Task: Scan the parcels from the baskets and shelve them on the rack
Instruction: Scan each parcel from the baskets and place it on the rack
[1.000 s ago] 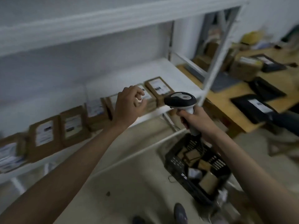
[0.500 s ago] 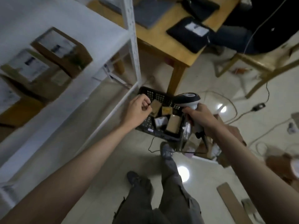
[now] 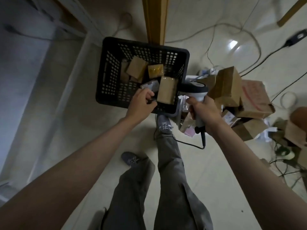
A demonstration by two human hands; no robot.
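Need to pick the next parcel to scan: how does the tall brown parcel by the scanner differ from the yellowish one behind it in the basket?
The tall brown parcel is plain brown and elongated; the yellowish parcel is smaller, squarer and looks shiny. The brown one stands at the near side of the basket beside the left hand; the yellowish one lies farther in. Neither is held.

A black perforated basket (image 3: 109, 75) is set on the pale floor, its open top seen from above. Several parcels are piled loosely inside. A brown box (image 3: 137, 69) is tilted toward the far left, a yellowish packet (image 3: 155, 71) lies just right of it, and a taller brown parcel (image 3: 166, 89) is stood near the right wall. A white-labelled packet (image 3: 150, 85) is lodged beside it.
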